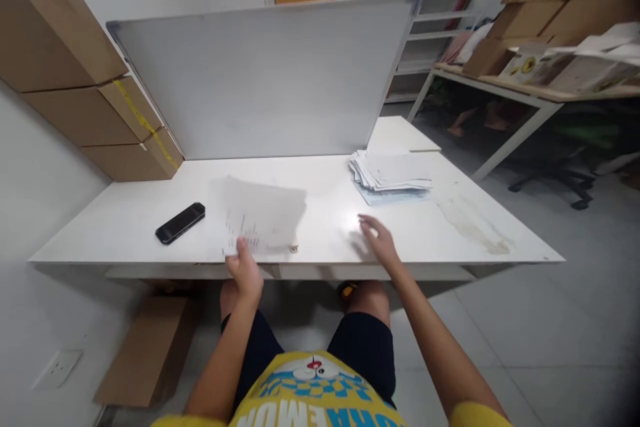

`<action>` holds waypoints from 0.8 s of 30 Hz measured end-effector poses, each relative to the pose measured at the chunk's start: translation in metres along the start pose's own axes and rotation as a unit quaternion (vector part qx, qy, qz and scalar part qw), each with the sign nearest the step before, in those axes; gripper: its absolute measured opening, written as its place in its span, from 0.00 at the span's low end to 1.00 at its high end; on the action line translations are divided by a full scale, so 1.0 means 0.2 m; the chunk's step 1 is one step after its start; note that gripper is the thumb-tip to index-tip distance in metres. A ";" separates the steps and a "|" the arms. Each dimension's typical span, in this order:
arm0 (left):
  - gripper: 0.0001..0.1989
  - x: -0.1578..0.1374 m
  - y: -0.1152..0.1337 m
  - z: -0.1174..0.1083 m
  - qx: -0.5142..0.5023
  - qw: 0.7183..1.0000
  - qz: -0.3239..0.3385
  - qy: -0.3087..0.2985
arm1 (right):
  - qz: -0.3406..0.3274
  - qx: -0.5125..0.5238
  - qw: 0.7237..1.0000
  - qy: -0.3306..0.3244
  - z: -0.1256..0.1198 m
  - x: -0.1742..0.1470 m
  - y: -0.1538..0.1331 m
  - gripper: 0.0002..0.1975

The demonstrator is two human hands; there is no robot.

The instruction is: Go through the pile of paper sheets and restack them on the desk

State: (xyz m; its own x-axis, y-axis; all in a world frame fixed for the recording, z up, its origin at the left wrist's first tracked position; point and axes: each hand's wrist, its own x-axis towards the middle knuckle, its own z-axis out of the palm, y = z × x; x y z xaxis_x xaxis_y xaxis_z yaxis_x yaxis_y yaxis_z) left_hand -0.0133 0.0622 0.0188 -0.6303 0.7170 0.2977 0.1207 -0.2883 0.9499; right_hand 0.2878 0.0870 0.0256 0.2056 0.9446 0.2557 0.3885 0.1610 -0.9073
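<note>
My left hand (pixel 244 274) is closed on the lower left corner of a white sheet of paper (pixel 267 210), with the thumb on top. Some writing or print shows near that corner, and the far part of the sheet is blurred. Over the table to the right, my right hand (pixel 379 240) has its fingers loosely bent and apart, with nothing clearly held. Beyond it lies an uneven stack of papers (pixel 395 170), with light blue sheets at the bottom. Just by the paper's lower right corner is a small white object (pixel 294 248) with dark marks.
A black phone (pixel 180 222) lies left on the white table (pixel 320 170). A whiteboard (pixel 270 80) stands along the back edge. Cardboard boxes (pixel 75 40) are stacked at the left, with another box (pixel 147 347) on the floor. A brownish stain (pixel 475 230) marks the table's right side.
</note>
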 end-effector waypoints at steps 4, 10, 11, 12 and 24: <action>0.19 -0.26 0.00 0.01 -0.183 0.966 -0.180 -0.038 | 0.026 0.225 0.951 -0.209 0.17 -0.22 -0.15 0.28; 0.20 -0.40 0.08 0.06 -0.209 0.949 -0.227 -0.064 | 0.140 0.357 0.903 -0.195 0.25 -0.37 -0.28 0.31; 0.20 -0.41 0.09 0.06 -0.204 0.950 -0.227 -0.072 | 0.143 0.342 0.911 -0.183 0.25 -0.38 -0.28 0.30; 0.20 -0.42 0.11 0.06 -0.202 0.950 -0.226 -0.079 | 0.143 0.321 0.920 -0.172 0.24 -0.38 -0.28 0.28; 0.20 -0.29 0.04 0.08 0.056 0.980 -0.044 -0.187 | 0.033 0.224 0.974 0.009 0.06 -0.20 -0.08 0.18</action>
State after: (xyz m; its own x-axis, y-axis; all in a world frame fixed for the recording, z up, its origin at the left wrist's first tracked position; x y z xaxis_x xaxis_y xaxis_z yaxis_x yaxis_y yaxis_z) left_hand 0.0369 0.0286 0.0101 -0.3195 0.9245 0.2081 0.1756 -0.1580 0.9717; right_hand 0.2628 0.0505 0.0258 0.2336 0.9529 0.1935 -0.0572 0.2122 -0.9756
